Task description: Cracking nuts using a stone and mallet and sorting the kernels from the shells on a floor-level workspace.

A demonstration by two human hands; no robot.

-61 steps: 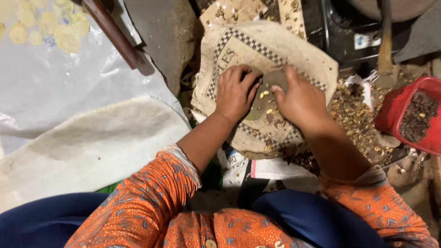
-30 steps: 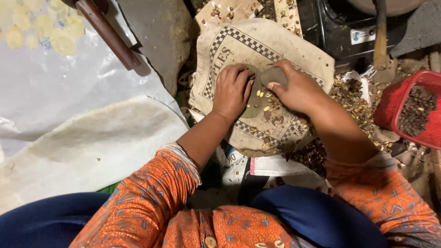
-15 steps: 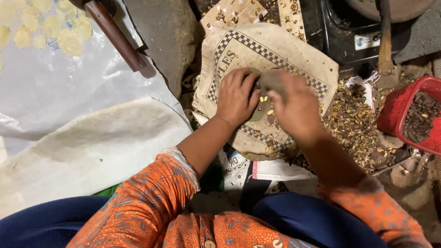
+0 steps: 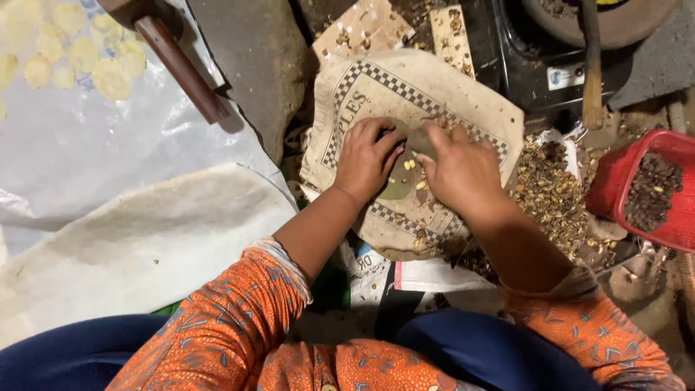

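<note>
We see a rough beige cloth sack (image 4: 463, 108), a shiny clear plastic sheet (image 4: 108, 152) and a smooth red plastic basket (image 4: 615, 181).

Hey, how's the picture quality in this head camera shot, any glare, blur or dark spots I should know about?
Head view: warm, dim light; the clear plastic sheet at left throws pale glare. Both hands, left hand and right hand, look slightly soft, and the small kernels between them lack fine detail. The top right around the black appliance falls into deep shadow. The frame edges bend a little.
</note>
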